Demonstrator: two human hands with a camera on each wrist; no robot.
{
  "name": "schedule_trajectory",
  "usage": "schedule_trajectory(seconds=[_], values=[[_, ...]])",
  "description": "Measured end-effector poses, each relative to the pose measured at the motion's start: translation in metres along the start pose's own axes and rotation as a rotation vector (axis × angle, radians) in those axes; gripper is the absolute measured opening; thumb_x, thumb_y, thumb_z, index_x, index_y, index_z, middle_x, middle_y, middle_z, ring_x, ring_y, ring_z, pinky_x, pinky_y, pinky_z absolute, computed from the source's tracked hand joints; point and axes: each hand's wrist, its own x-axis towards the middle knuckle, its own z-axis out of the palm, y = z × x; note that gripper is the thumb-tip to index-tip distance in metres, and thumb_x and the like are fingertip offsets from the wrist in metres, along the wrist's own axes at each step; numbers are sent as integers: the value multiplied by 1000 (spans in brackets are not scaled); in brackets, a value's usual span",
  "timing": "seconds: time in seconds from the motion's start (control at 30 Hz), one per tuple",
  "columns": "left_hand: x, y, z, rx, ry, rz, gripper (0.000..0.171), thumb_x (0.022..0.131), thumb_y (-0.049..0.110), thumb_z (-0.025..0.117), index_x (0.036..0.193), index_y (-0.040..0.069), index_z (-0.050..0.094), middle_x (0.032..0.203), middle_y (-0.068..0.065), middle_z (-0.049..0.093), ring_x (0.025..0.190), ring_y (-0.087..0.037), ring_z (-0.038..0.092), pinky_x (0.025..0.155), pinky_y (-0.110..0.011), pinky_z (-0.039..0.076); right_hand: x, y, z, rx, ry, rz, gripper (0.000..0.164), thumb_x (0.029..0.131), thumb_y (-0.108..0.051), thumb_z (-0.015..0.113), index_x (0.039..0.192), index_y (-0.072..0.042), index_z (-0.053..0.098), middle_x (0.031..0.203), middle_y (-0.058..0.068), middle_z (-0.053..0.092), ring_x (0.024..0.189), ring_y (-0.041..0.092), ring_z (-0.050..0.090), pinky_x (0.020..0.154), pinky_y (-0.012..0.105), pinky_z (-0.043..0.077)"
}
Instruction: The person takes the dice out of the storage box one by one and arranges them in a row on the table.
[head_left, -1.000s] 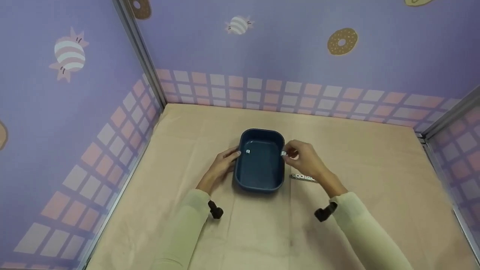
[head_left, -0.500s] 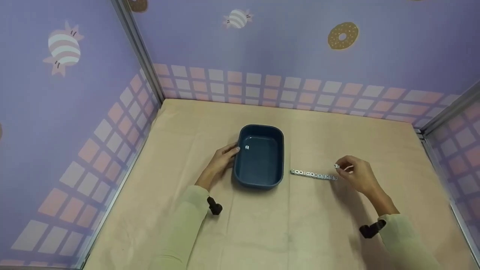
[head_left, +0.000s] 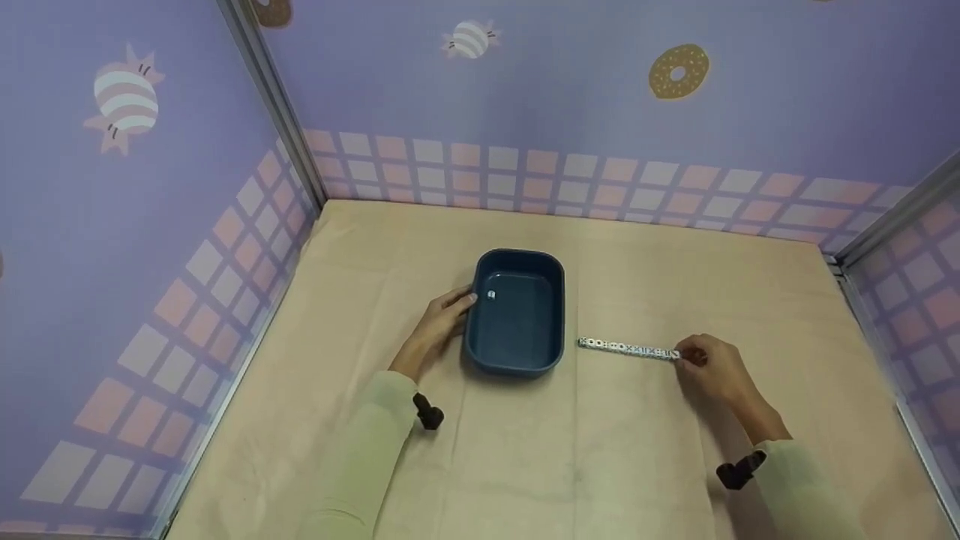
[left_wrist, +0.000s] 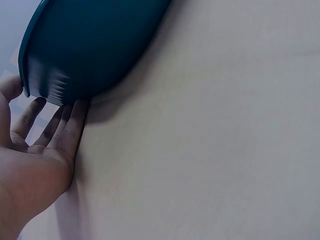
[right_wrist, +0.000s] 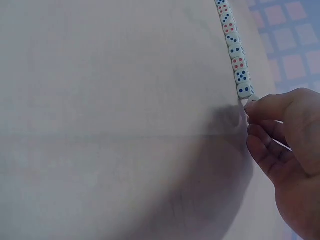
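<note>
A dark blue rectangular box (head_left: 516, 326) with rounded corners has one small white die (head_left: 491, 295) inside, near its left wall. My left hand (head_left: 437, 330) touches the box's left side, thumb at the rim and fairly straight fingers against the outer wall; the left wrist view shows these fingers (left_wrist: 70, 127) from below. To the box's right runs a straight row of white dice (head_left: 626, 349) with blue and red pips. At the row's right end my right hand (head_left: 716, 367) pinches a die (right_wrist: 253, 99) between thumb and fingertips; the fingers mostly cover it.
A beige cloth (head_left: 525, 457) covers the table. Purple patterned walls (head_left: 570, 90) stand at the back and both sides, joined by metal corner posts (head_left: 274, 97). Each wrist wears a small black device (head_left: 739, 471).
My right hand has moved from the box's right rim, with a die in its fingers, out to the right end of the row and lowered there. The left hand stays at the box.
</note>
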Motion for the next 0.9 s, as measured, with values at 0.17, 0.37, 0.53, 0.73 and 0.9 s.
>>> schedule_trajectory(seconds=[0.17, 0.37, 0.53, 0.73, 0.9], values=[[0, 0, -1, -17, -8, -2, 61, 106, 38, 67, 159, 14, 49, 155, -13, 55, 133, -29, 63, 109, -40, 53, 3, 0, 0, -54, -20, -2, 14, 94, 5, 74, 108, 2, 73, 99, 12, 68, 88, 26, 64, 74, 36, 55], [0, 0, -1, -41, -23, 4, 58, 107, 35, 65, 159, 14, 49, 154, -14, 55, 133, -30, 63, 109, -41, 53, 7, -2, -1, -48, -56, -22, 15, 94, 5, 74, 108, 0, 75, 97, 10, 64, 85, 22, 59, 70, 29, 51], [1, 0, 0, -41, -9, 0, 57, 107, 34, 66, 158, 13, 51, 153, -13, 57, 133, -29, 63, 108, -40, 53, 10, -3, -4, -42, -86, -31, 15, 94, 5, 75, 108, 0, 76, 95, 9, 62, 83, 22, 55, 69, 28, 48], [0, 1, 0, -46, -7, -13, 56, 107, 33, 66, 158, 13, 51, 153, -10, 58, 134, -27, 62, 109, -38, 53, 12, -5, -10, -24, -112, -41, 19, 94, 3, 76, 113, 2, 74, 99, 13, 64, 85, 24, 59, 70, 30, 50], [0, 2, -1, -22, -9, -10, 58, 107, 36, 67, 158, 15, 51, 154, -9, 57, 136, -27, 61, 110, -39, 52, 21, -20, -9, 16, -33, -30, 26, 96, -2, 76, 120, 7, 71, 106, 19, 66, 94, 34, 66, 79, 43, 57]])
